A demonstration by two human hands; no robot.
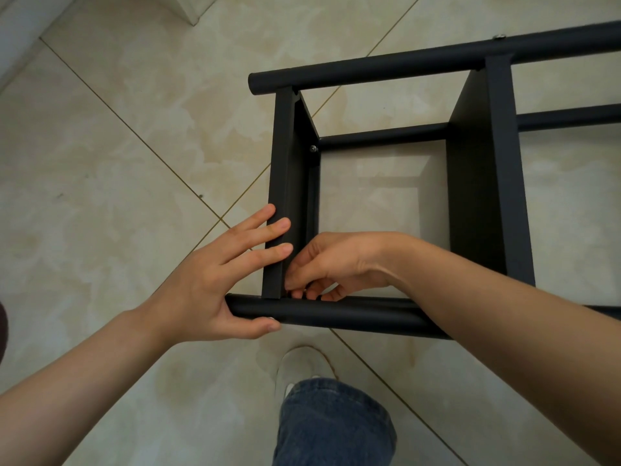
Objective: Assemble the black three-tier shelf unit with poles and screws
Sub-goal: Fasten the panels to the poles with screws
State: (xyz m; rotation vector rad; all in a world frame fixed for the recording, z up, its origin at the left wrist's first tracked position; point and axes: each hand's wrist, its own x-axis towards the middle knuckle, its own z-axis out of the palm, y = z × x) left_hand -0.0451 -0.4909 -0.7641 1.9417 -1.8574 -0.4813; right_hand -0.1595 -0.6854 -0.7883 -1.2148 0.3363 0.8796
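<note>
The black shelf unit (484, 183) lies on its side on the tiled floor, its poles running left to right. My left hand (218, 280) grips the end of the near pole (336, 314), thumb under it and straight fingers pressed against the end shelf panel (284, 183). My right hand (332, 264) reaches inside the frame, its fingertips pinching something small at the corner where that panel meets the near pole; the small thing is hidden. A silver screw (313, 149) shows at the panel's inner far corner, another screw (499, 36) on the far pole (403, 65).
Beige floor tiles with thin gold joints surround the unit. My foot in a light shoe (302, 364) and a jeans leg (332, 425) stand just below the near pole. A white wall base (20, 31) runs along the upper left.
</note>
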